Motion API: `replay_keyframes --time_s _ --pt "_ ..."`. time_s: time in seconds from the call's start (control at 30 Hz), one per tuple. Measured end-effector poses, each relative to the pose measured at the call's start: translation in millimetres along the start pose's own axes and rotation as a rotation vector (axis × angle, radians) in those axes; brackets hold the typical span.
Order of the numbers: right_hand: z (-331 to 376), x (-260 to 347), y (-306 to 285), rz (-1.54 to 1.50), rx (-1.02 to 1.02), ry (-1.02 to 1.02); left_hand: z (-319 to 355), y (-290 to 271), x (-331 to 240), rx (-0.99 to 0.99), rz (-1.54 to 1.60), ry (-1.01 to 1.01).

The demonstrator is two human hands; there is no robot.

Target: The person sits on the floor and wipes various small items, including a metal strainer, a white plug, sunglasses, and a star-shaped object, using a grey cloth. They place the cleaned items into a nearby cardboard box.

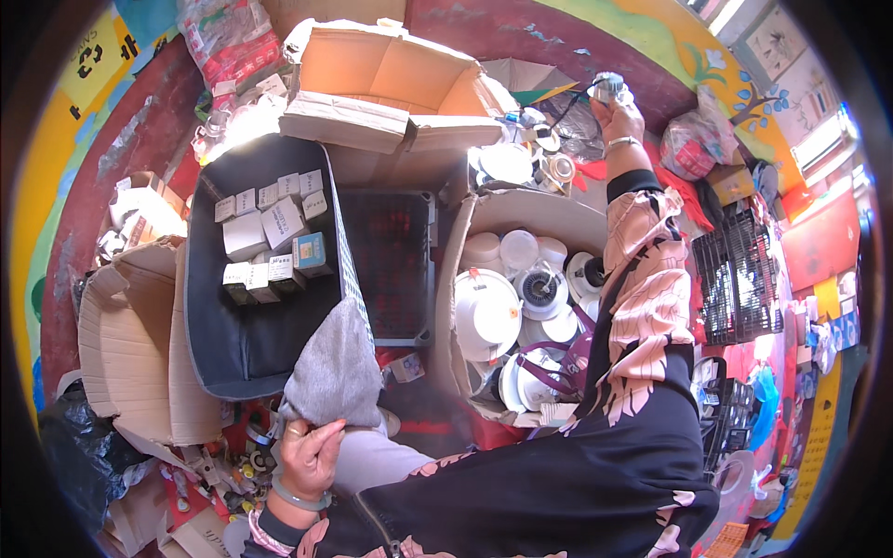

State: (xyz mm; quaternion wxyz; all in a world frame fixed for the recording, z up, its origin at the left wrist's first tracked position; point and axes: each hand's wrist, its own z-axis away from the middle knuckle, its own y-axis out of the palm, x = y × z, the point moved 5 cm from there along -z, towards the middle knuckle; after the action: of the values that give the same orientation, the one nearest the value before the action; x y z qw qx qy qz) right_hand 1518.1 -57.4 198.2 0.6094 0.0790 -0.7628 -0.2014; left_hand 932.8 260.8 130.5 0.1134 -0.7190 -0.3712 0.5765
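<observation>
My left hand (311,458), with a ring and bangle on it, pinches the lower edge of a grey cloth (337,367). The cloth hangs over the near right corner of a black fabric bin (256,349). In that bin stand several small white boxes (244,237) and one teal-and-brown box (312,254). My right arm stretches far forward to the right. At its end my right hand (620,121) is closed around a small round silvery piece (609,86), its exact kind unclear. A dark cord runs beside it.
Right of centre, a cardboard box (453,279) holds several round white lamp-like fittings (486,314). A black crate (395,325) lies between it and the bin. Open cardboard boxes (344,121) stand behind and at left (126,344). A black plastic rack (739,279) is at far right.
</observation>
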Motion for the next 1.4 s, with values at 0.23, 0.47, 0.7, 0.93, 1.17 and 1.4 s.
replay_keyframes --time_s 0.23,0.47,0.7,0.93,1.17,1.4 --pt "-25 -107 2 -0.08 -0.154 0.177 -7 5 6 0.0 -0.024 -0.041" --pt "-51 -133 -4 -0.166 -0.14 0.064 -16 11 10 0.039 -0.074 -0.035" --pt "-32 -218 -63 1.629 0.018 -0.177 -23 15 11 0.104 -0.083 -0.044" --pt "-20 -256 -45 2.101 0.443 -0.084 -22 18 11 0.125 -0.126 -0.036" --pt "-82 -293 -120 2.024 0.519 0.241 -34 17 20 0.167 -0.075 -0.018" --pt "-11 -298 -62 2.228 1.162 0.208 -33 19 11 0.16 -0.105 -0.019"
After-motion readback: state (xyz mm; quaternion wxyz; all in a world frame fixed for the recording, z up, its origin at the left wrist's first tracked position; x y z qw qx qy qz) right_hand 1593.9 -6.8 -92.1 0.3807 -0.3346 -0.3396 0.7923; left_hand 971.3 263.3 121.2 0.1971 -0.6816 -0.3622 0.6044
